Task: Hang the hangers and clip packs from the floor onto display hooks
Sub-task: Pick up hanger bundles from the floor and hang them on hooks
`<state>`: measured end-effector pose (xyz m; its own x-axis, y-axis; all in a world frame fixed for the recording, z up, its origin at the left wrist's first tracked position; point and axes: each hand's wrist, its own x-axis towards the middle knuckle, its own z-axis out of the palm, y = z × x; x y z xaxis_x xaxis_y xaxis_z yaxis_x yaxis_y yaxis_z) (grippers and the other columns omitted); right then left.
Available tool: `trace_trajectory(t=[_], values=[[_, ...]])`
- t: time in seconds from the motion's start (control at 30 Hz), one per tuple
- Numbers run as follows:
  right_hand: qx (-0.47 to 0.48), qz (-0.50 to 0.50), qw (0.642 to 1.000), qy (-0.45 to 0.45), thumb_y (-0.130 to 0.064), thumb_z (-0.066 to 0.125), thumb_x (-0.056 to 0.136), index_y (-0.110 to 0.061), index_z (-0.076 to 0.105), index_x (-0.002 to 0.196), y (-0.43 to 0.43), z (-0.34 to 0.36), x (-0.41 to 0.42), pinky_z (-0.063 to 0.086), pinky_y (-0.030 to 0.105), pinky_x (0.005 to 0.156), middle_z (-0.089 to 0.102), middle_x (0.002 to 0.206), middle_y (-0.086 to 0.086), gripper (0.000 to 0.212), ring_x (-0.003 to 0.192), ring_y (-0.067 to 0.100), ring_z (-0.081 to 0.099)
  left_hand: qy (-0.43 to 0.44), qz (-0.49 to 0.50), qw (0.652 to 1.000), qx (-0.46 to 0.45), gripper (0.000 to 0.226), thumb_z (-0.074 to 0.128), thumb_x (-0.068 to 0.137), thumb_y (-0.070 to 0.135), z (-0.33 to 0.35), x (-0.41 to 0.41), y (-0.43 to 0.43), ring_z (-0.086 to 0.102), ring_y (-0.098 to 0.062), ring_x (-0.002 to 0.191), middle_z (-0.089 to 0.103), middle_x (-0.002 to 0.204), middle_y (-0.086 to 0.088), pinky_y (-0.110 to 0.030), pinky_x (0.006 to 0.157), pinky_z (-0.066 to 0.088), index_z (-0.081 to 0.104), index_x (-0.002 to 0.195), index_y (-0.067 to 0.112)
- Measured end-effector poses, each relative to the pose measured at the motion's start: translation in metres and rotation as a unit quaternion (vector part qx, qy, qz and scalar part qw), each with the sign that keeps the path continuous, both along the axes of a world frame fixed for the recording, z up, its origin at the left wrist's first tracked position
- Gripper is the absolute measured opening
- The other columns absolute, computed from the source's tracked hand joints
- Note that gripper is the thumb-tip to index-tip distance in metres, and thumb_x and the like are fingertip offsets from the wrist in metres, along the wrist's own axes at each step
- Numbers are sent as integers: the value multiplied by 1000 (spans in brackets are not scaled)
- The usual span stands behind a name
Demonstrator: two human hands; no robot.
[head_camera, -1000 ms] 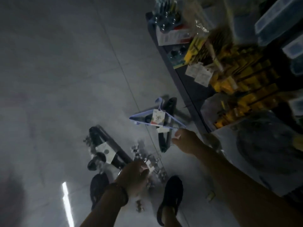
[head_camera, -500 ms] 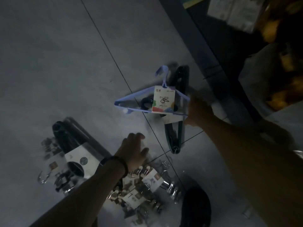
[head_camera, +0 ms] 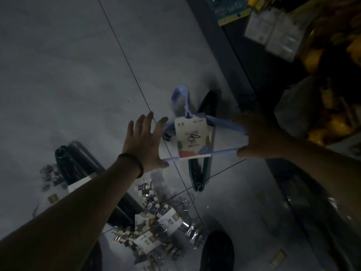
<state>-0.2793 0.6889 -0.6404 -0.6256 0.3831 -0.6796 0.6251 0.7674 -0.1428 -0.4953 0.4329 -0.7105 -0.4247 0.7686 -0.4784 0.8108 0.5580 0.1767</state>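
1. The right hand (head_camera: 256,137) grasps the right corner of the pale lilac plastic hanger pack (head_camera: 222,152). Its fingers are curled over the upper arm and its thumb sits at the end of the lower bar.
2. The pack's long axis runs across the view from one hand to the other, with the left end a little lower. Its hook points away from the person, and a white card label (head_camera: 192,133) wraps its middle.
3. The left hand (head_camera: 142,141) is released, fingers straight and spread, at the pack's free left corner. The thumb appears to touch the end of the lower bar, but nothing is closed round it.
4. The pack looks lifted clear of the grey tiled floor (head_camera: 78,75). It hangs above a dark green plastic hanger (head_camera: 203,173), which lies crosswise to it on the floor.
5. Left on the floor are a heap of metal clip packs with white cards (head_camera: 154,229) near the person's feet and a black hanger bundle with a white label (head_camera: 78,163) beside the left forearm.
6. The dark shelving unit (head_camera: 240,61) stands on the right hand's side, so that hand is nearer to it. The display hooks cannot be made out in the dim light.
7. The coming move probably carries the pack rightward and up. The hook would need turning toward the shelving, with the left hand steadying the free end.
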Motion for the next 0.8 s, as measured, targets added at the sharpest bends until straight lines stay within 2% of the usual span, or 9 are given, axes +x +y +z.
trace_trajectory(t=[0.13, 0.2, 0.27, 0.37, 0.43, 0.53, 0.7, 0.73, 0.8], values=[[48, 121, 990, 55, -42, 96, 60, -34, 52, 96, 34, 22, -38, 35, 27, 65, 40, 95, -13, 57, 79, 8, 45, -211, 197, 957, 39, 117, 93, 62, 44, 4, 38, -14, 69, -26, 105, 62, 129, 1, -42, 77, 66, 16, 150, 42], [140, 113, 976, 125, -37, 98, 60, -20, 67, 119, 45, 4, -51, 47, 41, 87, 58, 115, 7, 69, 104, 33, 59, -271, 311, 909, 57, 97, 94, 66, 34, 6, 72, -15, 72, -21, 88, 60, 116, 7, -31, 57, 64, 27, 137, 42], [208, -33, 961, 180, -38, 90, 76, -15, 54, 149, 38, -12, -63, 39, 55, 112, 45, 152, 23, 84, 139, 47, 44, -327, 448, 829, 74, 84, 93, 68, 32, 1, 109, -7, 75, -25, 71, 59, 110, 4, -30, 47, 61, 33, 127, 43], [40, -425, 892, 148, -52, 71, 95, -11, 24, 165, -16, -51, -69, 35, 47, 117, 26, 169, 20, 94, 152, 40, 33, -277, 543, 786, 108, 92, 87, 54, 59, -22, 147, 10, 75, -29, 83, 63, 113, -2, -44, 58, 66, 32, 124, 35], [-90, -548, 828, 80, -70, 63, 89, -14, 34, 160, -56, -93, -54, 50, 43, 100, 45, 159, 17, 95, 135, 39, 53, -247, 565, 780, 109, 93, 87, 58, 62, -38, 160, 24, 70, -30, 95, 64, 117, -4, -49, 71, 66, 31, 126, 32], [-144, -500, 853, 45, -79, 47, 91, -15, 43, 153, -94, -138, -25, 54, 43, 91, 57, 143, 13, 89, 120, 37, 61, -265, 578, 765, 103, 97, 84, 60, 69, -55, 175, 41, 67, -32, 103, 61, 126, -6, -52, 80, 65, 30, 133, 31], [-163, -467, 868, 38, -63, 47, 96, -18, 49, 146, -99, -173, 3, 52, 47, 103, 63, 136, 7, 68, 121, 34, 62, -289, 461, 835, 78, 75, 80, 80, 53, -76, 190, 37, 52, -25, 118, 44, 133, -3, -46, 99, 56, 38, 138, 28], [-156, -475, 865, 44, -55, 45, 103, -17, 53, 143, -98, -178, 9, 54, 48, 100, 64, 133, 9, 56, 117, 33, 64, -299, 463, 830, 85, 70, 78, 82, 50, -82, 188, 34, 53, -23, 118, 45, 133, -2, -44, 97, 57, 38, 135, 30], [-169, -508, 844, 39, -48, 43, 108, -15, 62, 131, -104, -181, 13, 59, 43, 87, 68, 122, 11, 45, 103, 29, 67, -369, 525, 762, 94, 61, 76, 85, 42, -87, 178, 33, 63, -24, 111, 55, 128, -3, -43, 90, 62, 33, 127, 34]])
